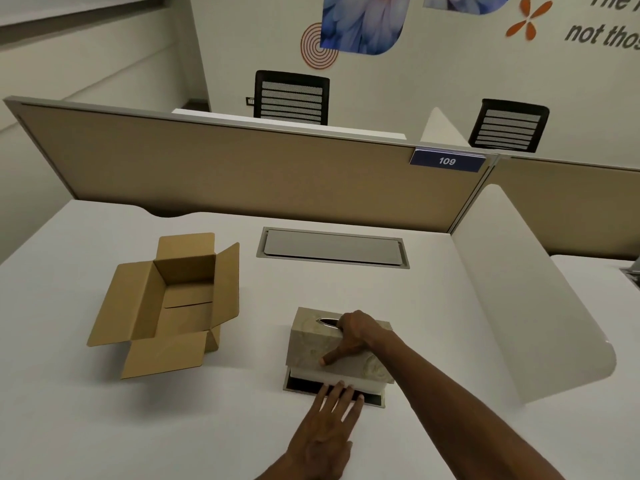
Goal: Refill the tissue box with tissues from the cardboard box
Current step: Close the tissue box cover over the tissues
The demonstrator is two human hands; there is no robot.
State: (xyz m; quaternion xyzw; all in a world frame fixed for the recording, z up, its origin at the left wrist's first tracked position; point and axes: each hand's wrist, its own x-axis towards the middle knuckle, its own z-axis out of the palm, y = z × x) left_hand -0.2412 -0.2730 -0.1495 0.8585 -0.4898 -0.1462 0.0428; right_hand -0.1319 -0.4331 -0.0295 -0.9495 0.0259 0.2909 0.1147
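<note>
Tissue box (337,348) sits on the white desk (104,427), near edge, right of the cardboard box (166,303); well apart from it. Cover is gripped by the right hand (353,336): fingers over the top at the oval slot (329,322), thumb pressed on the near side wall, so closed around the cover. Left hand (329,431) is laid flat, fingers spread, tips on the base tray (375,400), pinning it, not clamped on anything. Cover is seen raised slightly off the tray, dark gap at the near edge. Judged: rigid shell, likely wrapped board or faux leather with a mottled beige marble print, smooth, somewhat slippery; light, not fragile, but the lid may bind on the base if lifted crooked. Best held across the top and both long walls, lifted straight. Tray is thin with a dark lining, and would be expected to slide unless held. Cardboard box is plain brown corrugated, four flaps open, stiff; interior looks bare, no tissues visible from this angle. Tissues are expected to be soft, compressible, easily torn
</note>
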